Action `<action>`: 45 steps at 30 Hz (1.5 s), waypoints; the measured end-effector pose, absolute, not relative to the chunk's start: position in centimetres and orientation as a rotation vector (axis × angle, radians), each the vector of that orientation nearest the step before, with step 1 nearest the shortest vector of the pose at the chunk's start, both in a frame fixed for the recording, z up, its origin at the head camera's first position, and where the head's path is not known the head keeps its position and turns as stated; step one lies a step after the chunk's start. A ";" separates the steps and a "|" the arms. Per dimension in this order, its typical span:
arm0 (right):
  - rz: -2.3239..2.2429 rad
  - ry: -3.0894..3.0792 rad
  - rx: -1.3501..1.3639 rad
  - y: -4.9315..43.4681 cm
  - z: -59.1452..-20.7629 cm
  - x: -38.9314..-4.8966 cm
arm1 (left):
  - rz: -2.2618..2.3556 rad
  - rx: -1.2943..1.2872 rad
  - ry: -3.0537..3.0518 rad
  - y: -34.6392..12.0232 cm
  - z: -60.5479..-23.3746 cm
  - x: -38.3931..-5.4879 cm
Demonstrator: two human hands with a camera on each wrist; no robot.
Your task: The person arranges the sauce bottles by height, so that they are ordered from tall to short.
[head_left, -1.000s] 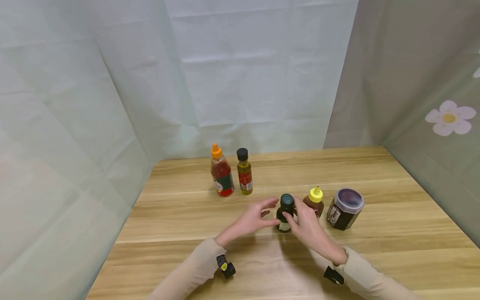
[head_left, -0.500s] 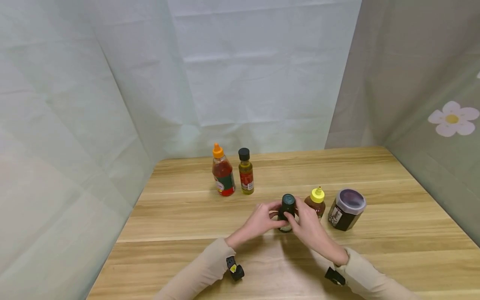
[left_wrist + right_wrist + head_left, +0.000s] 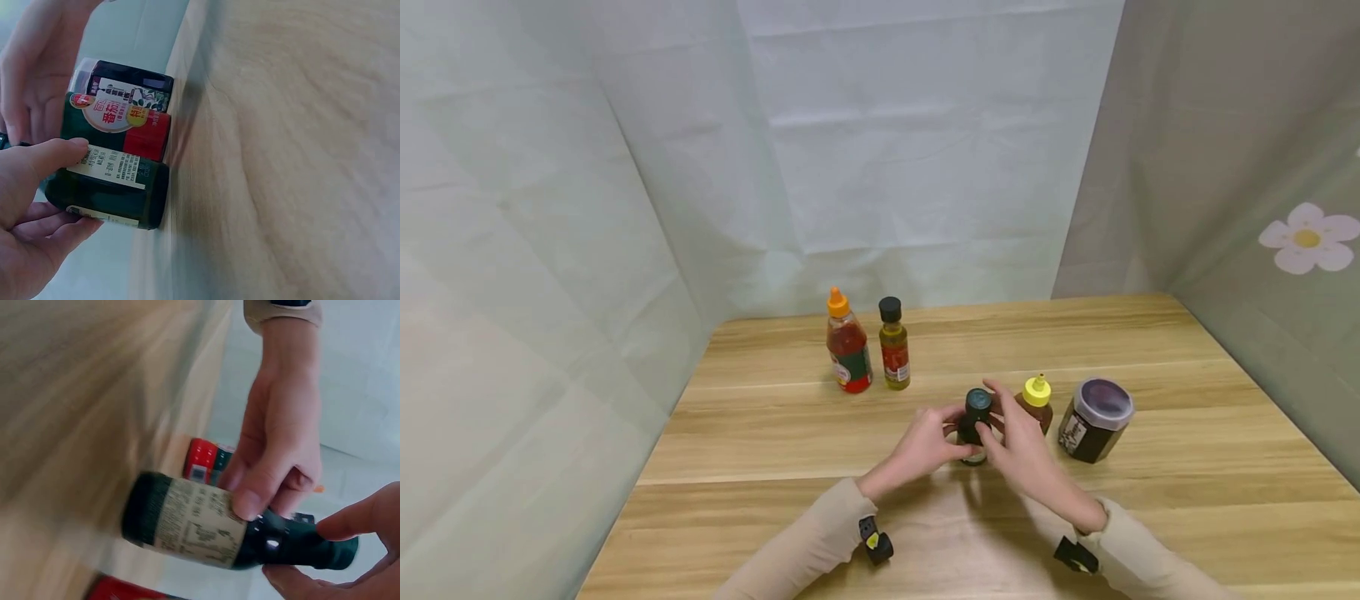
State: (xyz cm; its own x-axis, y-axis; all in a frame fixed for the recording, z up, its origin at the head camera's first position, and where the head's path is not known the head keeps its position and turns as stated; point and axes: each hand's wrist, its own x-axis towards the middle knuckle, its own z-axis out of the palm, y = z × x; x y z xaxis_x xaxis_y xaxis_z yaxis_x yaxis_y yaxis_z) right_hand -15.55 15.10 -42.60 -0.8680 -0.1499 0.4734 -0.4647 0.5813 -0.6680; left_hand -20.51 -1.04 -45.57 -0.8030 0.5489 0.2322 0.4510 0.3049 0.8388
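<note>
A small dark green bottle with a pale label stands on the wooden table. My left hand grips its body from the left; in the left wrist view the thumb lies across the label of the bottle. My right hand reaches in from the right and pinches the dark cap. In the right wrist view a finger and the thumb close on the cap of the bottle, with the left hand around its middle.
A brown bottle with a yellow cap stands just right of my hands, and a dark jar with a purple lid beyond it. A red sauce bottle and a small oil bottle stand farther back. Cloth walls enclose the table.
My left hand, open beside the bottle a second ago, has closed round its body. My right fingers have shifted up onto the cap.
</note>
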 end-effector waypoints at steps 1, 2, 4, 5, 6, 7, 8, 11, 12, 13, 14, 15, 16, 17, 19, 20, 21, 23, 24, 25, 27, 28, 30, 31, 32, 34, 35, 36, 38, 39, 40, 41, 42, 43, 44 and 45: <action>1.203 -2.432 0.506 15.2 -42.4 -15.5 | 1.524 0.947 2.463 -1.0 -45.6 -20.5; 1.208 -2.414 0.514 15.4 -42.2 -15.4 | 1.518 0.947 2.474 -1.0 -45.6 -20.5; 1.190 -2.374 0.528 15.6 -41.8 -15.2 | 1.510 0.939 2.483 -1.0 -45.7 -20.4; 1.174 -2.358 0.532 15.8 -41.6 -15.1 | 1.510 0.935 2.483 -1.0 -45.7 -20.4; 1.154 -2.344 0.532 15.9 -41.4 -15.0 | 1.510 0.933 2.486 -1.0 -45.8 -20.4; 1.137 -2.328 0.530 16.1 -41.3 -15.0 | 1.513 0.930 2.487 -1.1 -45.9 -20.4; 1.121 -2.310 0.528 16.2 -41.1 -14.9 | 1.515 0.926 2.485 -1.1 -45.9 -20.4; 1.093 -2.244 0.537 16.7 -40.9 -14.7 | 1.515 0.919 2.488 -1.1 -45.9 -20.4; 1.086 -2.223 0.538 16.9 -40.8 -14.6 | 1.516 0.920 2.488 -1.1 -46.0 -20.4; 1.081 -2.198 0.545 17.1 -40.8 -14.6 | 1.516 0.921 2.489 -1.1 -46.0 -20.4; 1.085 -2.173 0.550 17.3 -40.7 -14.6 | 1.514 0.927 2.492 -1.1 -46.0 -20.4; 1.084 -2.140 0.559 17.5 -40.7 -14.6 | 1.513 0.928 2.496 -1.1 -46.0 -20.4; 1.092 -2.106 0.567 17.7 -40.7 -14.6 | 1.511 0.929 2.499 -1.1 -46.0 -20.4; 1.100 -2.072 0.573 17.8 -40.6 -14.7 | 1.511 0.930 2.499 -1.1 -46.0 -20.4; 1.128 -1.993 0.586 18.1 -40.5 -14.8 | 1.506 0.927 2.506 -1.1 -46.0 -20.4; 1.139 -1.959 0.587 18.2 -40.5 -14.8 | 1.505 0.924 2.508 -1.1 -45.9 -20.4; 1.147 -1.925 0.588 18.3 -40.4 -14.9 | 1.507 0.919 2.507 -1.1 -46.0 -20.4; 1.160 -1.876 0.571 18.5 -40.4 -15.0 | 1.504 0.918 2.509 -1.1 -46.0 -20.5; 1.163 -1.854 0.562 18.6 -40.4 -15.0 | 1.503 0.918 2.510 -1.1 -46.0 -20.5; 1.160 -1.839 0.551 18.6 -40.4 -15.1 | 1.502 0.917 2.510 -1.1 -46.0 -20.5; 1.152 -1.825 0.525 18.8 -40.5 -15.2 | 1.498 0.921 2.512 -1.1 -46.1 -20.5; 1.142 -1.826 0.512 18.8 -40.6 -15.2 | 1.495 0.923 2.513 -1.1 -46.1 -20.5; 1.138 -1.848 0.483 18.9 -40.8 -15.2 | 1.496 0.924 2.510 -1.1 -46.2 -20.6; 1.129 -1.869 0.468 19.0 -40.9 -15.3 | 1.498 0.924 2.510 -1.1 -46.2 -20.6; 1.116 -1.895 0.452 19.1 -40.9 -15.3 | 1.502 0.925 2.506 -1.1 -46.2 -20.6; 1.101 -1.959 0.423 19.2 -41.1 -15.4 | 1.510 0.923 2.500 -1.1 -46.2 -20.6; 1.095 -2.000 0.407 19.2 -41.2 -15.3 | 1.511 0.922 2.498 -1.1 -46.2 -20.6; 1.094 -2.042 0.392 19.3 -41.4 -15.3 | 1.510 0.923 2.500 -1.1 -46.2 -20.6; 1.081 -2.127 0.364 19.4 -41.6 -15.3 | 1.506 0.927 2.505 -1.1 -46.2 -20.6; 1.077 -2.171 0.348 19.4 -41.8 -15.2 | 1.502 0.929 2.510 -1.2 -46.2 -20.5; 1.068 -2.214 0.332 19.5 -41.9 -15.2 | 1.498 0.931 2.515 -1.2 -46.2 -20.5; 1.059 -2.252 0.320 19.5 -42.1 -15.2 | 1.495 0.933 2.517 -1.2 -46.2 -20.5; 1.050 -2.283 0.309 19.6 -42.2 -15.1 | 1.493 0.936 2.520 -1.2 -46.2 -20.5; 1.037 -2.310 0.299 19.6 -42.3 -15.1 | 1.492 0.936 2.520 -1.1 -46.2 -20.4; 1.027 -2.335 0.292 19.7 -42.4 -15.1 | 1.493 0.936 2.519 -1.1 -46.1 -20.4; 1.021 -2.354 0.289 19.7 -42.5 -15.1 | 1.495 0.936 2.516 -1.1 -46.1 -20.4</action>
State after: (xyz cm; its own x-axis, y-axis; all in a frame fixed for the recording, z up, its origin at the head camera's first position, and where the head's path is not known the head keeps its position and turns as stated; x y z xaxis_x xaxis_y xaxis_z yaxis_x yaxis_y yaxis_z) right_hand -15.12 19.70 -42.51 -0.8246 0.0212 0.5653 -0.3981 0.6882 -0.6065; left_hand -20.40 -1.12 -46.12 -0.8122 0.5318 0.2400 0.4650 0.3415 0.8168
